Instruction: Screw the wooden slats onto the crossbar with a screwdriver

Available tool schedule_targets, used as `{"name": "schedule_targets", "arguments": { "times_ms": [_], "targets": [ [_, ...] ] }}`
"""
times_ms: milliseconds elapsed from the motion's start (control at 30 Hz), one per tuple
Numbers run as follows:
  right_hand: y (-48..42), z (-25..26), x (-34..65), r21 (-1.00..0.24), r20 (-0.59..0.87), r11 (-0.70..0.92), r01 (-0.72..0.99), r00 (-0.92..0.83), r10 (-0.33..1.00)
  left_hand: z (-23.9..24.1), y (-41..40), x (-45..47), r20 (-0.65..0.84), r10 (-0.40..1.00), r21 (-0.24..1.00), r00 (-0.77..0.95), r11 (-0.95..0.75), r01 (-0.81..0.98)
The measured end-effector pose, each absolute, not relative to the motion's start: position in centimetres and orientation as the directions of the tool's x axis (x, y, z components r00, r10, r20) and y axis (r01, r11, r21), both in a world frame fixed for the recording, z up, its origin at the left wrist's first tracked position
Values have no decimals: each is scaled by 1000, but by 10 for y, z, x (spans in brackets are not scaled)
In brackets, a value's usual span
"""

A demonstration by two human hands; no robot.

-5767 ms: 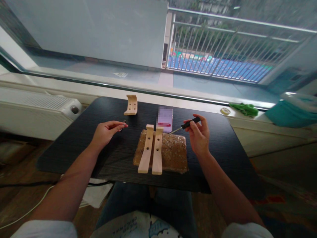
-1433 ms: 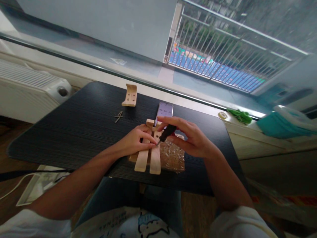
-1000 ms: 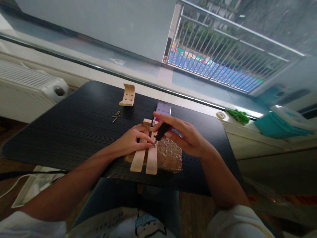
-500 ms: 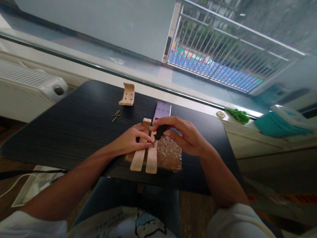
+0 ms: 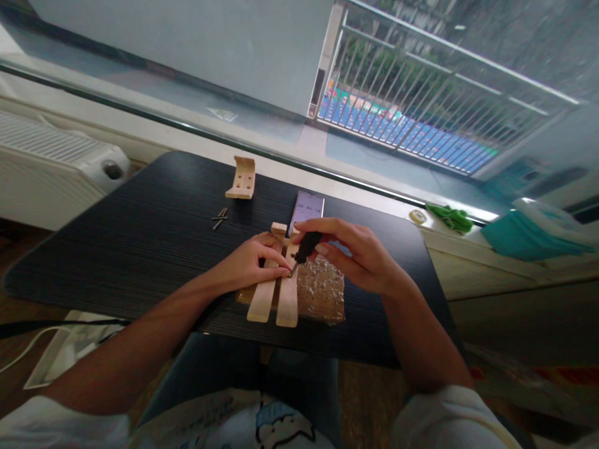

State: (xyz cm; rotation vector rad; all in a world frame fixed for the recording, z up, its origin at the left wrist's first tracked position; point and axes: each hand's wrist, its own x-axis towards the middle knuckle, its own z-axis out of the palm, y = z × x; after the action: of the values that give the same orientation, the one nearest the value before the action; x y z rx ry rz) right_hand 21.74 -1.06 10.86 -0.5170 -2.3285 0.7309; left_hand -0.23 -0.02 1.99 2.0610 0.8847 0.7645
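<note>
Two pale wooden slats (image 5: 276,299) lie side by side on a brown wrapped board (image 5: 322,293) near the front of the black table (image 5: 140,249). My right hand (image 5: 360,255) is closed on a small black-handled screwdriver (image 5: 305,247), its tip pointing down at the right slat. My left hand (image 5: 248,265) rests on the slats with its fingers pinched right at the screwdriver tip; what they pinch is too small to make out.
A phone (image 5: 306,209) lies behind the slats. A third wooden bracket (image 5: 242,178) and loose screws (image 5: 219,218) sit farther back left. A radiator (image 5: 56,168) stands at the left, a green cloth (image 5: 452,218) and a teal bag (image 5: 533,234) on the sill at the right.
Since the earliest frame my left hand put screws down on the table and both hands came together over the slats. In the last second my right fingers shifted on the screwdriver handle.
</note>
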Motion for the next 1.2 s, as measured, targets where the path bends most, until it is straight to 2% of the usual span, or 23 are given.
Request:
{"name": "schedule_targets", "arguments": {
  "times_ms": [300, 1200],
  "targets": [
    [-10, 109, 219, -565, 482, 795, 220, -695, 534, 21, -2, -3, 205, 801, 826, 562, -450, 340],
    [-6, 103, 218, -614, 487, 747, 255, -623, 612, 21, -1, -2, 200, 801, 818, 565, -454, 354]
  ]
}}
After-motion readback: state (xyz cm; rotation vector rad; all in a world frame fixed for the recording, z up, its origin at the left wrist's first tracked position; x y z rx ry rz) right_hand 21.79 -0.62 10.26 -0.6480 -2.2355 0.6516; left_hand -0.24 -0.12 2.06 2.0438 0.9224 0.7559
